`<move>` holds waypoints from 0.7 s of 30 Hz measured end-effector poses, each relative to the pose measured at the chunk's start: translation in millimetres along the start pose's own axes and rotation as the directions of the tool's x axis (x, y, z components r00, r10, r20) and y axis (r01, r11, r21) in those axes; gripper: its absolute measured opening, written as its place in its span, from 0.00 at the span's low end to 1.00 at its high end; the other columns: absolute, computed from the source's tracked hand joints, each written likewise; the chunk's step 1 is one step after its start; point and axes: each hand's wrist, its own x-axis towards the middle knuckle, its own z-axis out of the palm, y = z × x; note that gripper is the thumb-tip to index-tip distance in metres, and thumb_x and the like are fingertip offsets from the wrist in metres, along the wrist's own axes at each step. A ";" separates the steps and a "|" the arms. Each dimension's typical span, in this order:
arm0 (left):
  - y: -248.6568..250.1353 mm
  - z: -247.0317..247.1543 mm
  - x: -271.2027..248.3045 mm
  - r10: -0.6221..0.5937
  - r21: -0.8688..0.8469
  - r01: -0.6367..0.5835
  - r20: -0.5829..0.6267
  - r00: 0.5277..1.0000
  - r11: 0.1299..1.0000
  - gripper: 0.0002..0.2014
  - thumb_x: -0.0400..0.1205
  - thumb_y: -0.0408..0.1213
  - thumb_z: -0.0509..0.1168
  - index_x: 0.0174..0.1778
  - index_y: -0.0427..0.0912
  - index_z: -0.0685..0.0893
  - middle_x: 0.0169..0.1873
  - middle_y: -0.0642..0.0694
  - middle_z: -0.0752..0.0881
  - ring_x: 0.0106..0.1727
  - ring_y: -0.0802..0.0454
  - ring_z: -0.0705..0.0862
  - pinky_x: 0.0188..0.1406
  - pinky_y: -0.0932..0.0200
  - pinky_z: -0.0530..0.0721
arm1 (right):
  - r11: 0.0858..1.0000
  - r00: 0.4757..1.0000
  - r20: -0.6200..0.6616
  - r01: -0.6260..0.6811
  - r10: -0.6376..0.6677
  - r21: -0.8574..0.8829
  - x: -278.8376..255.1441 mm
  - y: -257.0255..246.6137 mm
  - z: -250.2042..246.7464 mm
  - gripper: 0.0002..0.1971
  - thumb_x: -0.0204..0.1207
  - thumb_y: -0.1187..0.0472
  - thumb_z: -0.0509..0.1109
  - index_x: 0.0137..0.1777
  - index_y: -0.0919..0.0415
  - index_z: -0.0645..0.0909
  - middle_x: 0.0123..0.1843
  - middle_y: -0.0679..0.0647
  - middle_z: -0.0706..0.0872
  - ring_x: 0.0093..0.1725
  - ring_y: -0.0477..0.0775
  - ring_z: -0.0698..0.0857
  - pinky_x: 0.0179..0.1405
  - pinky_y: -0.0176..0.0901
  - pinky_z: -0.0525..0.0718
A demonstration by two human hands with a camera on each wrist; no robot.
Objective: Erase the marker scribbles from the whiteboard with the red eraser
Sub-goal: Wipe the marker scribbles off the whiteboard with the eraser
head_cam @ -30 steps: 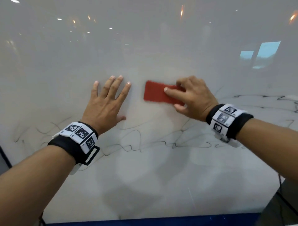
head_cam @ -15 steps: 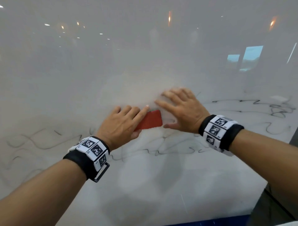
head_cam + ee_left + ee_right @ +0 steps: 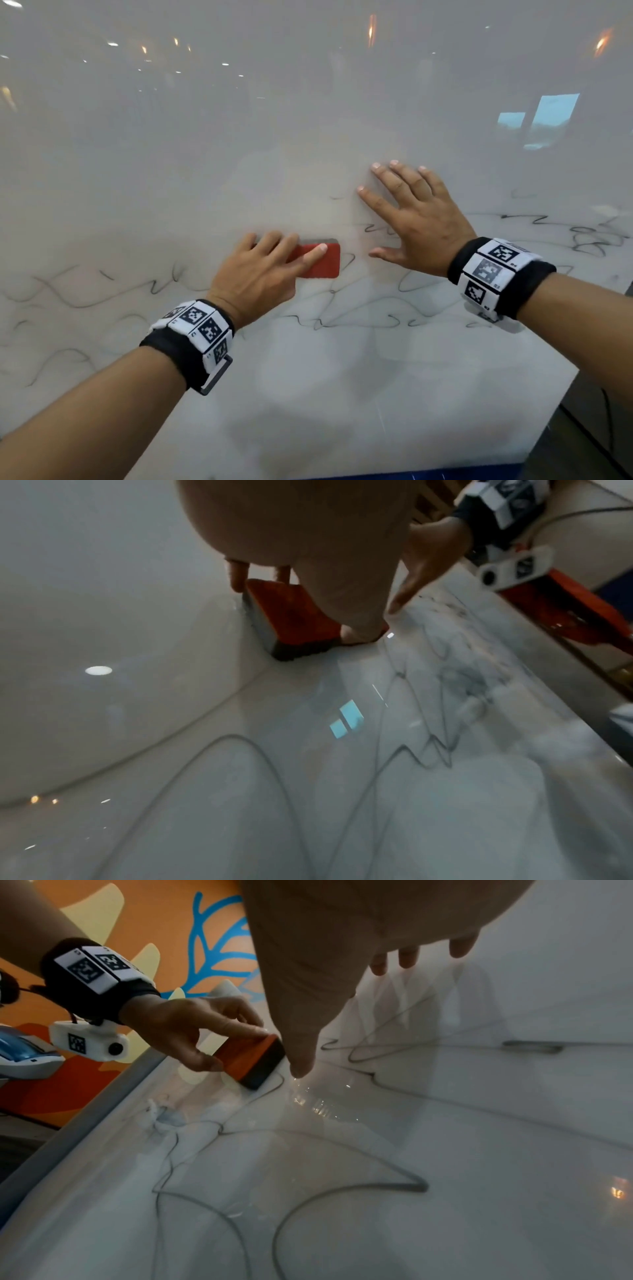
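Observation:
The red eraser point(image 3: 322, 263) lies flat against the whiteboard point(image 3: 308, 102), just above a band of black marker scribbles point(image 3: 359, 322). My left hand point(image 3: 260, 270) grips it, the index finger along its red back and the thumb under its lower edge. The right wrist view shows this pinch on the eraser point(image 3: 251, 1056), whose dark felt side faces the board. My right hand point(image 3: 418, 219) rests flat on the board to the upper right of the eraser, fingers spread, holding nothing. More scribbles point(image 3: 582, 236) run off to the right.
The board's right edge point(image 3: 568, 387) borders dark floor with a cable point(image 3: 609, 428). A blue strip point(image 3: 411, 475) runs along the bottom edge. An orange wall with a blue pattern point(image 3: 154, 934) and a white device point(image 3: 24, 1058) lie beyond the left side.
The eraser passed from my right hand to my left. The right hand let go and moved up and to the right, now flat on the board; the left hand holds the eraser lower down.

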 end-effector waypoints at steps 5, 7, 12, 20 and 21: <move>-6.0 -9.6 22.6 -0.443 -0.068 0.441 -0.031 0.896 0.895 0.33 0.74 0.44 0.65 0.79 0.52 0.74 0.56 0.40 0.80 0.51 0.38 0.75 0.42 0.44 0.75 | 1.000 1.000 -0.014 0.007 -0.007 -0.009 -0.9 7.6 4.1 0.51 0.64 0.33 0.76 0.84 0.55 0.63 0.86 0.62 0.61 0.83 0.66 0.63 0.78 0.69 0.64; -2.2 -7.1 26.8 -0.413 -0.058 0.410 -0.045 0.910 0.910 0.33 0.74 0.44 0.65 0.79 0.53 0.74 0.56 0.40 0.81 0.51 0.38 0.76 0.44 0.44 0.74 | 1.000 1.000 0.006 0.005 -0.005 -0.015 -2.4 8.0 6.4 0.52 0.64 0.33 0.76 0.85 0.55 0.61 0.86 0.62 0.60 0.84 0.66 0.61 0.79 0.68 0.63; -5.3 4.3 27.9 0.024 -0.006 -0.025 -0.084 0.996 1.000 0.29 0.75 0.40 0.64 0.76 0.53 0.78 0.54 0.41 0.84 0.48 0.39 0.81 0.42 0.44 0.76 | 0.999 1.000 0.014 -0.003 0.004 -0.034 -4.1 6.6 8.8 0.53 0.65 0.34 0.76 0.86 0.55 0.60 0.87 0.62 0.58 0.85 0.66 0.60 0.80 0.67 0.62; 4.5 8.8 43.6 -0.105 -0.071 0.096 -0.131 0.986 0.993 0.30 0.74 0.39 0.64 0.75 0.51 0.78 0.55 0.42 0.84 0.48 0.39 0.79 0.43 0.44 0.76 | 0.999 0.999 0.032 -0.021 0.021 -0.028 -4.0 5.9 7.9 0.51 0.67 0.35 0.76 0.86 0.55 0.60 0.87 0.61 0.58 0.85 0.65 0.60 0.79 0.66 0.63; 6.0 12.3 40.9 0.000 -0.067 -0.009 -0.132 0.991 0.998 0.28 0.74 0.37 0.63 0.74 0.51 0.80 0.54 0.42 0.85 0.47 0.39 0.80 0.42 0.45 0.77 | 0.999 0.999 0.029 -0.016 0.017 -0.029 -4.0 7.0 7.6 0.51 0.67 0.35 0.76 0.86 0.55 0.60 0.87 0.61 0.59 0.84 0.65 0.61 0.79 0.67 0.63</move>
